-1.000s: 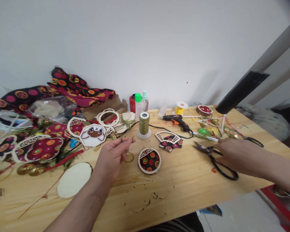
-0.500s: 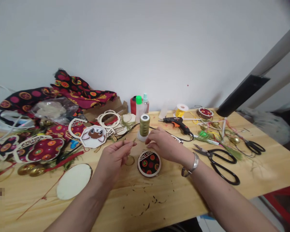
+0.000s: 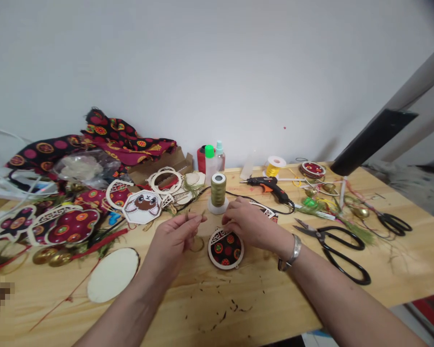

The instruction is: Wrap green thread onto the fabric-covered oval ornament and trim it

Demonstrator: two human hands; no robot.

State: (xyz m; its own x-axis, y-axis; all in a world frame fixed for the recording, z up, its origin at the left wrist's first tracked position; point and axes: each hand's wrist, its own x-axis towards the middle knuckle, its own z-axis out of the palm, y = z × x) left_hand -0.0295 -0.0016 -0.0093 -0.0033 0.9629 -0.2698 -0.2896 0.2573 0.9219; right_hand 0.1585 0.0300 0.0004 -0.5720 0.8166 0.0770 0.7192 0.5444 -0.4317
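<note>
My left hand point(image 3: 177, 238) is closed in a pinch on olive thread point(image 3: 198, 246); short ends stick up above the fingers and a loop hangs beside them. My right hand point(image 3: 248, 221) is curled with the fingertips together, over the upper edge of a round ornament point(image 3: 226, 250). What it holds, if anything, is too fine to see. The ornament has a pale wooden rim, a lattice strip and dark patterned fabric, and lies flat on the table. Just behind the hands stands an upright spool of olive thread point(image 3: 218, 193).
Large black-handled scissors point(image 3: 332, 241) lie to the right, with a hot glue gun point(image 3: 265, 184) and a yellow ribbon spool point(image 3: 274, 167) behind. Fabric ornaments point(image 3: 72, 224) and patterned cloth point(image 3: 123, 140) crowd the left. A pale oval disc point(image 3: 113, 274) lies near my left forearm.
The whole view has shifted slightly, so the table's things appear a little further right and lower. My right hand has come down closer to the round ornament; the left keeps its pinch.
</note>
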